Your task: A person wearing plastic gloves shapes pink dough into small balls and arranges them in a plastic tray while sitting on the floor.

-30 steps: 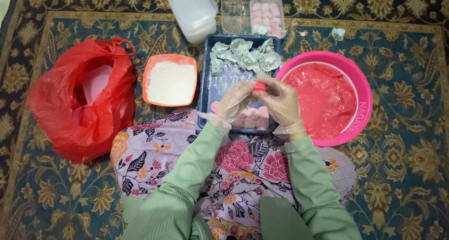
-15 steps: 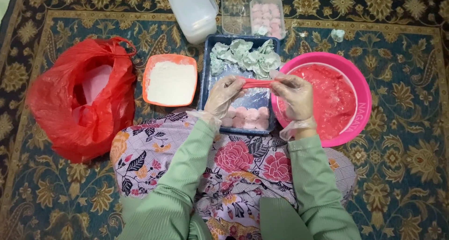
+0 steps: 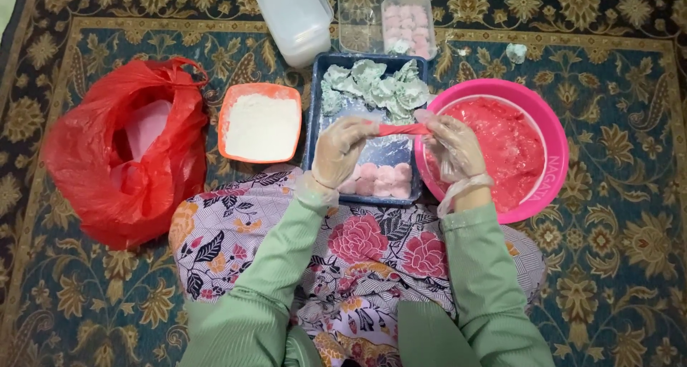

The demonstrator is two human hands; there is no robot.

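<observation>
Both gloved hands up over the blue tray: left hand and right hand each pinch one end of a strip of pink dough, stretched flat between them, just above the tray's middle and beside the rim of the pink bowl. Fingers curled in around the ends, not spread. Progress, judging by what lies around: one row of finished pink balls at the tray's near end, a clear box at the far side also filled with pink pieces, so a fair batch looks done. Left to go: the bowl holds plenty of pink dough, and a heap of pale green lumps sits at the tray's far end, unused by the look of it. Orange tub of white flour just left of the tray, untouched now. Red plastic bag further left on the carpet. I'd call it midway or less.
</observation>
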